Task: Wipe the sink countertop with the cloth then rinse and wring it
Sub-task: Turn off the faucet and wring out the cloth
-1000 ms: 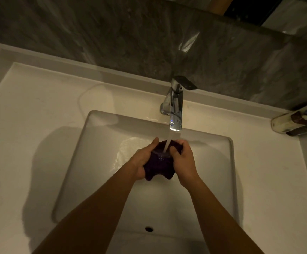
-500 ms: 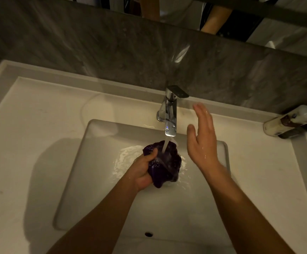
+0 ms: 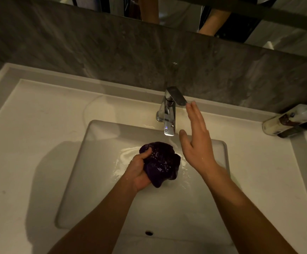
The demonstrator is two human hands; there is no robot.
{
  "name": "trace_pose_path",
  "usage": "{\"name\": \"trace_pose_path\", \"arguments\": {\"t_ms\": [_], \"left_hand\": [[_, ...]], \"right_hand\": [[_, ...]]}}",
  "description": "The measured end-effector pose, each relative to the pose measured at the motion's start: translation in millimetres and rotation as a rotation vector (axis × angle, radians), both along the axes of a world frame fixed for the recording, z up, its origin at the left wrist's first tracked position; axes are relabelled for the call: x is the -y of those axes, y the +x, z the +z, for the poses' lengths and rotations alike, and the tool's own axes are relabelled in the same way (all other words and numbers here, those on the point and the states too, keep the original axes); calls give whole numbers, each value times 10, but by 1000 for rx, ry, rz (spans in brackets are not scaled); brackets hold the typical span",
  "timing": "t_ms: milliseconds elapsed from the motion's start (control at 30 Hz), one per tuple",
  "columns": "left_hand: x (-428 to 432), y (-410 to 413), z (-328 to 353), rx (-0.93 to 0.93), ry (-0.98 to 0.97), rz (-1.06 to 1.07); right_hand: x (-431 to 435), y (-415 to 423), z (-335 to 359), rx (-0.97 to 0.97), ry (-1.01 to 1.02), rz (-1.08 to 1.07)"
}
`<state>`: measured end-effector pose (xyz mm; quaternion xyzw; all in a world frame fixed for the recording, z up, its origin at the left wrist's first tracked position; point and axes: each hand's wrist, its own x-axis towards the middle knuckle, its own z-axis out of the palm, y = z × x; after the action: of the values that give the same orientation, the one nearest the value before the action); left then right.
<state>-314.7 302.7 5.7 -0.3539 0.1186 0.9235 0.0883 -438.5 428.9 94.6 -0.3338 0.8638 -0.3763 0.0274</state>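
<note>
A second earlier both hands had pressed the cloth under a running stream; at this moment the right hand had let go and risen, flat and spread, its fingertips just beside the tip of the faucet lever — whether they touched it could not be told. No stream showed below the spout, where half a second before water fell onto the cloth. The left hand stayed clenched around the purple cloth, a wet bunched wad held over the middle of the sink basin, below and slightly left of the spout, with bright wet patches on the basin floor around it. The left fingers were hidden under the wad. A bottle lay at the countertop edge far right, partly cut off, its label unreadable in the dim light.
</note>
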Motion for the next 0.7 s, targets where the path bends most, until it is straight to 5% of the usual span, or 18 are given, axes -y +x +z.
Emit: {"name": "trace_pose_path", "arguments": {"t_ms": [167,300,467,600,700], "left_hand": [[-33,-8,20,-58,78,56],[-162,-8,100,-61,200,66],[-319,-16,158,55,165,104],[-266,17,86,144,32,-52],[-243,60,35,123,9,-171]], "right_hand": [[-315,477,-545,646,-224,-387],[-369,696,-833,1063,-401,-422],[-213,634,-729,1309,-673,-432],[-231,466,-622,1596,-877,-450],[-248,402,-522,1637,-932,-305]]}}
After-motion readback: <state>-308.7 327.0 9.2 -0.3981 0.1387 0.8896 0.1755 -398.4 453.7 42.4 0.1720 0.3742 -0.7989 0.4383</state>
